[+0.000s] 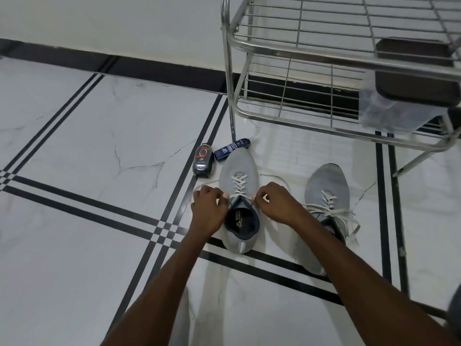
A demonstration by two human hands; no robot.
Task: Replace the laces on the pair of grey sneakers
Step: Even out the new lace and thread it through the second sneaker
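2 bare forearms, 2 hands, no sleeves, unadorned wrists

Grey sneakers (238,168), white laces (239,186), black-striped white floor (99,136)

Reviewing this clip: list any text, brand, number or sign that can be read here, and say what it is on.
No text here can be read for certain.
Dark shoe-polish bottle: red swirl logo over small white lines, too blurred to read.
Blue deodorant can: white lettering on the label, too small to read.
Insole of the left grey sneaker: a gold logo and small print, not legible.
Right grey sneaker and steel rack: no markings visible.
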